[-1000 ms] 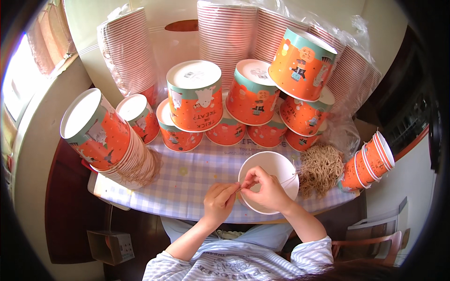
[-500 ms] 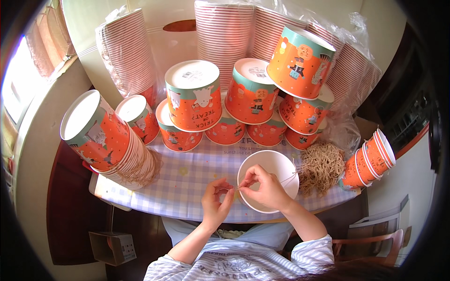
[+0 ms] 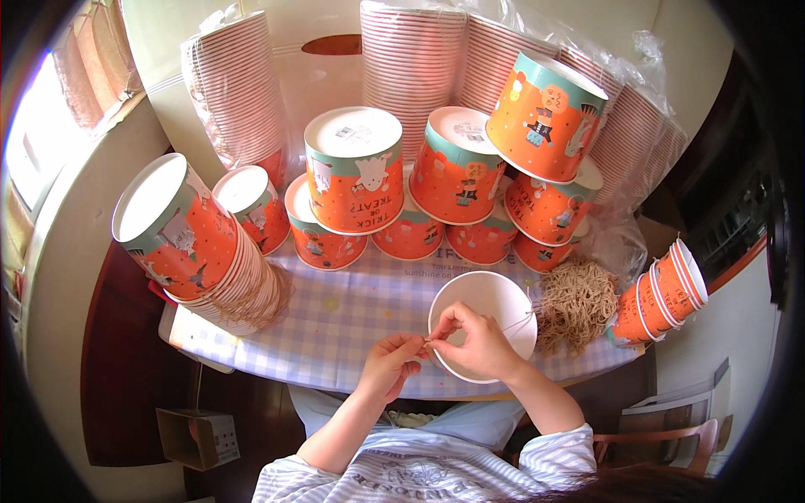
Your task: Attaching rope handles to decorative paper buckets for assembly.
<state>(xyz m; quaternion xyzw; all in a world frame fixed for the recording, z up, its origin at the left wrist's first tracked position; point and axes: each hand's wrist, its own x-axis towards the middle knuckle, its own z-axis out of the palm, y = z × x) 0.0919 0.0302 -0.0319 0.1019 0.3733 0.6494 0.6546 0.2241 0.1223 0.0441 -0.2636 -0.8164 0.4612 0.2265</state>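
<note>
A paper bucket (image 3: 493, 289) with a white inside stands with its mouth toward me near the table's front edge. A thin cord (image 3: 518, 322) runs from the right side of its rim toward my right hand. My right hand (image 3: 480, 345) reaches over the bucket's mouth, thumb and forefinger pinched on the thin cord by the left rim. My left hand (image 3: 391, 365) is just left of that rim, its thumb and forefinger closed at the same spot, fingertips almost touching the right ones. The bit of cord between the fingertips is tiny and partly hidden.
A tangled heap of tan cord (image 3: 577, 303) lies right of the bucket, beside nested orange cups (image 3: 661, 292). Upturned orange buckets (image 3: 354, 189) are piled behind. Tall bagged stacks (image 3: 412, 67) stand at the back. At left leans a nested stack (image 3: 189, 243) with cords hanging from it.
My left hand has turned and closed its thumb and forefinger near the right fingertips; before, its fingers were more spread. The right hand keeps its pinch. The view has shifted slightly.
</note>
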